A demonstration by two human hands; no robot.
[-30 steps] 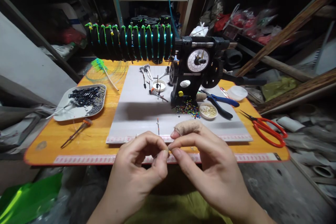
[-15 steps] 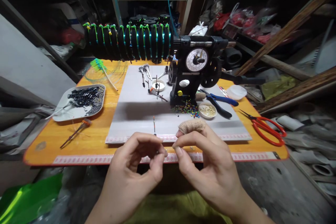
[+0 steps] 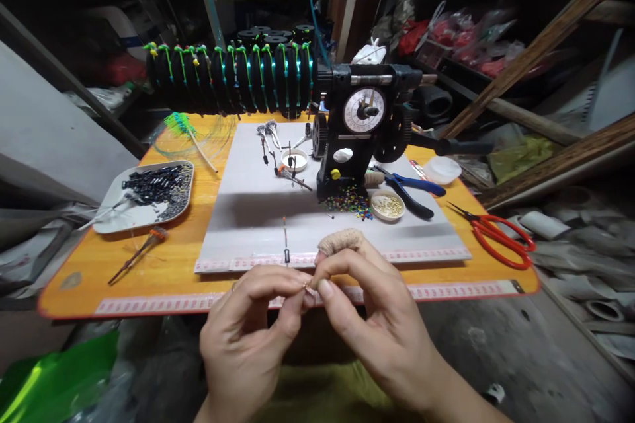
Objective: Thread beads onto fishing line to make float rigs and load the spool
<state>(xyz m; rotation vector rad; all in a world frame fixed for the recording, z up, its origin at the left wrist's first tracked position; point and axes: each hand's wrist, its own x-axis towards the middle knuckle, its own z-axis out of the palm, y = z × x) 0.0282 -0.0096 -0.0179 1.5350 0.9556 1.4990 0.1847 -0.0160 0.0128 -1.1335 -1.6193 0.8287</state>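
Observation:
My left hand (image 3: 248, 330) and my right hand (image 3: 372, 317) meet in front of the table's near edge, each with thumb and forefinger pinched together. A tiny, pale golden speck shows between the touching fingertips, too small to name. Tan wrapping (image 3: 342, 241) covers one finger of my right hand. Just beyond the hands, a thin line piece with a small black part (image 3: 286, 255) and an orange tip lies on the white board (image 3: 238, 238). Farther back are a heap of coloured beads (image 3: 347, 203) and a round dish of small gold pieces (image 3: 387, 206).
A black geared winding machine (image 3: 352, 139) with a dial stands at the back, its roller wrapped in green-tied line. Blue-handled pliers (image 3: 419, 185) and red-handled scissors (image 3: 501, 242) lie at right. On the left sits a white tray (image 3: 112, 225) of black parts.
My two hands have come together, and their fingertips now touch where a gap was. The whole view has shifted slightly, with the table appearing a little farther left.

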